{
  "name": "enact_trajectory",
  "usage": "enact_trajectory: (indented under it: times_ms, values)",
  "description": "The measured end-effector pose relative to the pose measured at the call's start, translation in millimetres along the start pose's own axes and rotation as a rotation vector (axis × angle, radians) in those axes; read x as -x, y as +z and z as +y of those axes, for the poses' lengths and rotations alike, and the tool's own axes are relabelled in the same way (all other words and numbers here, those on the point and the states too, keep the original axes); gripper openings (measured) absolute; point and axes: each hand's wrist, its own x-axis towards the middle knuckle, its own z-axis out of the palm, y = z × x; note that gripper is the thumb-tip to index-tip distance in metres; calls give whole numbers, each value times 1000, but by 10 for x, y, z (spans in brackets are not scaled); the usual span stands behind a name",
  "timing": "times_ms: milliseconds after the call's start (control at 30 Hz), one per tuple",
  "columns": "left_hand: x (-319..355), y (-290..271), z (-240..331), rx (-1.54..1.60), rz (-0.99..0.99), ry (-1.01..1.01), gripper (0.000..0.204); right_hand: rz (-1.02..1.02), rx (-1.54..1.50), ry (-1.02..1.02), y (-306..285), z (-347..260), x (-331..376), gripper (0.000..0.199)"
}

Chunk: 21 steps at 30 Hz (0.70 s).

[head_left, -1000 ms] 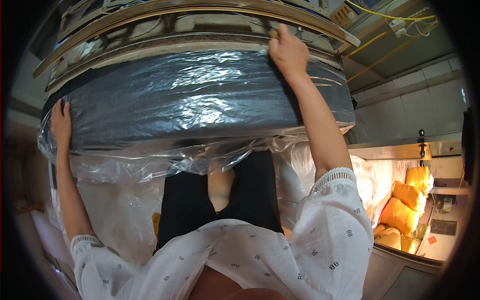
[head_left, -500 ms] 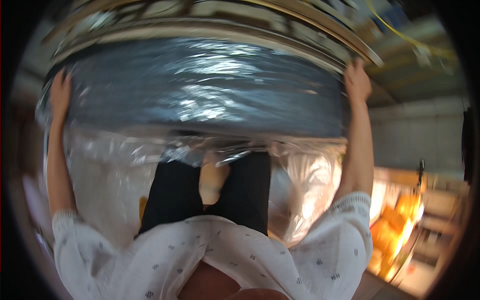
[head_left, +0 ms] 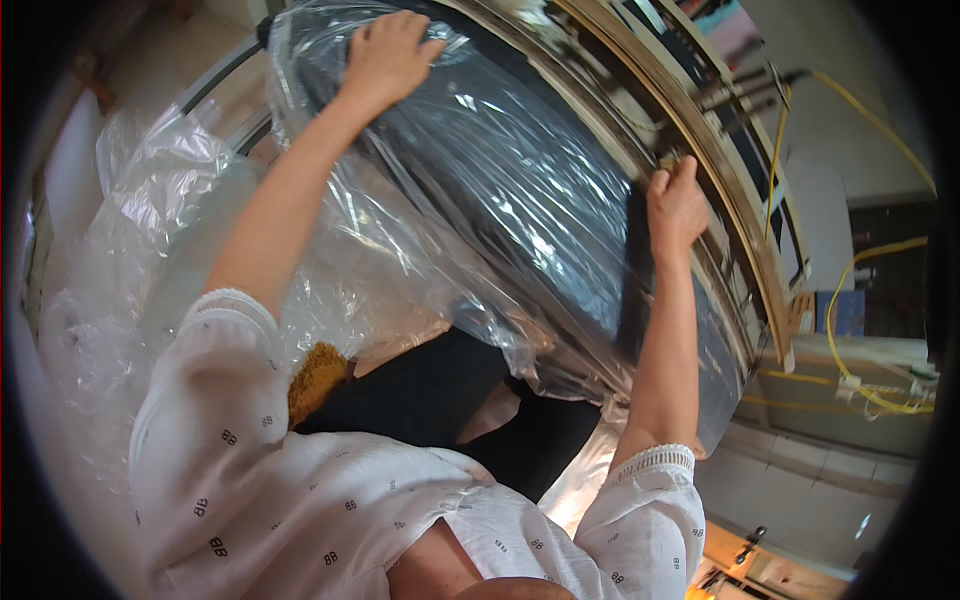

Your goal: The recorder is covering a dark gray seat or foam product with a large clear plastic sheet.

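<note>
Dark cloth (head_left: 555, 205) lies stretched along a frame in front of me, with a clear plastic sheet (head_left: 430, 215) over much of it. My left hand (head_left: 388, 60) rests on the plastic near the far left end of the cloth, its fingers spread. At the right, my right hand (head_left: 677, 208) is closed at the edge of the cloth, beside the wooden rail. What its fingers hold, if anything, is hidden.
The long wooden rail (head_left: 690, 130) curves along the far side. Loose plastic (head_left: 130, 240) hangs in folds at my left and over my lap. A yellow cable (head_left: 845, 290) dangles at the right. A mustard-coloured fuzzy thing (head_left: 318, 380) sits beside my thigh.
My view has turned, so the frame now slants down to the right. My left hand has moved from the cloth's left end onto the plastic. My right hand has closed by the rail.
</note>
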Motion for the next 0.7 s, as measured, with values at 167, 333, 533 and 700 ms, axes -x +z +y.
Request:
enact_trajectory:
  times_ms: [167,333,533,700]
  values:
    - [44,-139,174,86,59,-6,37,51,-96,-158,251,-1327,-424,20]
    - [67,-339,140,259,16,-125,32,38,-161,-265,530,-2528,-852,20]
    - [69,-311,105,287,22,-178,37,23,-304,-333,757,-3525,-1254,20]
    - [21,-342,150,349,107,-108,41,89,-360,-385,972,-3894,-1489,21]
